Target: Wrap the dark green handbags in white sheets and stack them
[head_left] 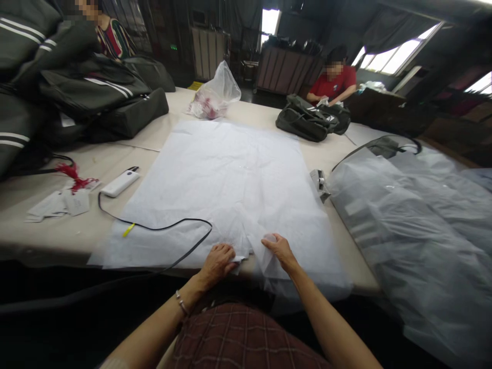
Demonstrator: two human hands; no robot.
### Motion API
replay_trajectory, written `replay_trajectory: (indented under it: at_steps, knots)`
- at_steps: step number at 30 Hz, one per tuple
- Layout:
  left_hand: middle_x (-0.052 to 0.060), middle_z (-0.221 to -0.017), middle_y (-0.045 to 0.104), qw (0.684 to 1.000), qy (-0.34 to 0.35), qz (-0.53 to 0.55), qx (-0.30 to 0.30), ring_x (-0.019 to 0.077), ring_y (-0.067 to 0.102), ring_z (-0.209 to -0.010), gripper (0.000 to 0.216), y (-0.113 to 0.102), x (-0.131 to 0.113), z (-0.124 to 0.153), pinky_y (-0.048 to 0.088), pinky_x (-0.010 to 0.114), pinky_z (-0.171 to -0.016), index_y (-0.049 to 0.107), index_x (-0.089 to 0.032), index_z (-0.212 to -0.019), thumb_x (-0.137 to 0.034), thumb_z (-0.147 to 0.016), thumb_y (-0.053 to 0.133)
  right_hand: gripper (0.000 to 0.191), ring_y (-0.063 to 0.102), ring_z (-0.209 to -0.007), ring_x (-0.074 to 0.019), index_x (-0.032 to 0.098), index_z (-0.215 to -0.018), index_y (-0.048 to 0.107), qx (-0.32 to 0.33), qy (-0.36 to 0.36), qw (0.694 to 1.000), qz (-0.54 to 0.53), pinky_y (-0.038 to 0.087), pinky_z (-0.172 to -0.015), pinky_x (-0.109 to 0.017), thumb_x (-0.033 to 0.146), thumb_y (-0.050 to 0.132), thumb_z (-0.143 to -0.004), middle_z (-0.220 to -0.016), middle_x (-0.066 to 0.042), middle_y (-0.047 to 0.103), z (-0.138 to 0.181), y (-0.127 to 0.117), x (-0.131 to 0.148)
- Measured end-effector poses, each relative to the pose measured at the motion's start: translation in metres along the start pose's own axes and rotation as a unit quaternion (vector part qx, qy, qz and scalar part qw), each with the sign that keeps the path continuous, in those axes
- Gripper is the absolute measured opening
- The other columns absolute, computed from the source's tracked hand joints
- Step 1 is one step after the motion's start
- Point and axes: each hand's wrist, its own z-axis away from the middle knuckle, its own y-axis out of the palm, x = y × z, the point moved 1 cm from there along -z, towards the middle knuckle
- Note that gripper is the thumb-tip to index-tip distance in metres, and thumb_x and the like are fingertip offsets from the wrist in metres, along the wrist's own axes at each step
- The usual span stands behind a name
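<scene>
A stack of thin, translucent white plastic sheets (238, 169) lies spread over the table in front of me, its lower edge hanging past the table's front. My right hand (282, 250) pinches the edge of the top sheet between thumb and fingers, lifting it into a fold. To its left, my left hand (219, 260) is closed on the bunched near edge of the sheets, fingers curled over it. A black cord (184, 220) with a yellow tag (129, 229) runs across the stack's left part to a white power bank (121, 183).
White paper tags (54, 204) with red strings (77, 177) lie left. Dark bags with white stripes (103, 87) pile up behind them. Plastic-covered bags (407, 220) fill the right, beside a grey tape dispenser-like object (320, 184). Across the table, a person in red (338, 84) handles a dark bag (303, 118).
</scene>
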Motion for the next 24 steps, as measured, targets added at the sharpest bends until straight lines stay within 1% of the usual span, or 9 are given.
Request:
replay_trajectory:
  at_steps: [2, 5, 10, 13, 16, 18, 20, 22, 24]
  knots:
    - [0.004, -0.101, 0.065, 1.0, -0.012, 0.022, -0.003, 0.0219, 0.056, -0.099, 0.008, -0.002, 0.002, -0.001, 0.038, 0.036, -0.09, 0.059, -0.021, -0.095, -0.023, -0.088, 0.058, 0.032, 0.063, -0.07, -0.0197, 0.016, -0.084, 0.068, 0.021, -0.033, 0.999, -0.021, 0.049, -0.064, -0.028, 0.044, 0.069, -0.068, -0.076, -0.003, 0.07, 0.006, 0.008, 0.006]
    - [0.004, -0.094, 0.067, 0.998, -0.034, 0.055, -0.011, 0.0204, 0.058, -0.093, 0.008, -0.003, 0.005, -0.003, 0.038, 0.034, -0.087, 0.062, -0.021, -0.089, -0.023, -0.089, 0.054, 0.028, 0.062, -0.071, -0.0187, 0.017, -0.077, 0.067, 0.024, -0.095, 0.995, -0.01, 0.048, -0.069, -0.029, 0.044, 0.07, -0.068, -0.073, -0.002, 0.068, 0.013, 0.021, 0.013]
    - [0.002, -0.083, 0.067, 0.987, -0.089, 0.122, -0.054, 0.0174, 0.06, -0.08, 0.016, -0.007, 0.008, -0.005, 0.041, 0.029, -0.077, 0.063, -0.02, -0.082, -0.028, -0.089, 0.05, 0.027, 0.064, -0.086, -0.0207, 0.02, -0.087, 0.069, 0.038, -0.165, 0.985, 0.012, 0.049, -0.084, -0.033, 0.042, 0.066, -0.073, -0.087, -0.002, 0.071, 0.018, 0.043, 0.016]
    - [-0.002, -0.068, 0.061, 0.973, -0.13, 0.161, -0.102, 0.0137, 0.055, -0.066, 0.023, -0.012, 0.009, -0.003, 0.041, 0.024, -0.066, 0.059, -0.02, -0.074, -0.031, -0.089, 0.047, 0.021, 0.065, -0.098, -0.0211, 0.021, -0.088, 0.069, 0.055, -0.209, 0.976, 0.017, 0.047, -0.093, -0.035, 0.038, 0.063, -0.078, -0.1, -0.004, 0.072, 0.021, 0.053, 0.012]
    - [-0.004, -0.062, 0.052, 0.949, -0.182, 0.184, -0.182, 0.012, 0.049, -0.058, 0.03, -0.022, 0.009, -0.001, 0.039, 0.023, -0.059, 0.055, -0.02, -0.073, -0.036, -0.092, 0.039, 0.016, 0.063, -0.107, -0.0219, 0.021, -0.085, 0.069, 0.079, -0.256, 0.963, 0.043, 0.045, -0.1, -0.038, 0.034, 0.061, -0.081, -0.111, -0.007, 0.07, 0.021, 0.061, 0.005]
    - [-0.004, -0.064, 0.052, 0.929, -0.207, 0.189, -0.239, 0.0122, 0.049, -0.06, 0.031, -0.03, 0.009, 0.0, 0.041, 0.023, -0.06, 0.053, -0.02, -0.077, -0.038, -0.094, 0.034, 0.018, 0.059, -0.117, -0.0231, 0.021, -0.09, 0.07, 0.109, -0.279, 0.952, 0.068, 0.042, -0.105, -0.04, 0.035, 0.062, -0.082, -0.12, -0.009, 0.068, 0.021, 0.066, -0.001]
    - [-0.002, -0.07, 0.056, 0.917, -0.21, 0.192, -0.28, 0.0134, 0.053, -0.067, 0.031, -0.04, 0.007, -0.001, 0.044, 0.024, -0.065, 0.053, -0.019, -0.082, -0.037, -0.096, 0.031, 0.028, 0.05, -0.129, -0.0245, 0.022, -0.105, 0.07, 0.151, -0.292, 0.938, 0.11, 0.036, -0.111, -0.044, 0.039, 0.063, -0.083, -0.133, -0.01, 0.061, 0.021, 0.072, -0.005]
    - [0.002, -0.082, 0.062, 0.916, -0.188, 0.195, -0.297, 0.0153, 0.058, -0.078, 0.03, -0.05, 0.005, -0.001, 0.047, 0.026, -0.074, 0.054, -0.019, -0.091, -0.036, -0.097, 0.03, 0.042, 0.039, -0.138, -0.0263, 0.022, -0.121, 0.064, 0.193, -0.305, 0.917, 0.168, 0.027, -0.115, -0.049, 0.044, 0.063, -0.085, -0.144, -0.011, 0.051, 0.023, 0.078, -0.007]
    - [0.006, -0.097, 0.065, 0.928, -0.139, 0.196, -0.285, 0.0172, 0.06, -0.093, 0.028, -0.059, 0.0, -0.001, 0.047, 0.03, -0.085, 0.055, -0.019, -0.095, -0.034, -0.097, 0.031, 0.052, 0.031, -0.143, -0.0285, 0.021, -0.13, 0.059, 0.22, -0.329, 0.891, 0.222, 0.019, -0.118, -0.053, 0.048, 0.062, -0.086, -0.149, -0.013, 0.043, 0.028, 0.084, -0.007]
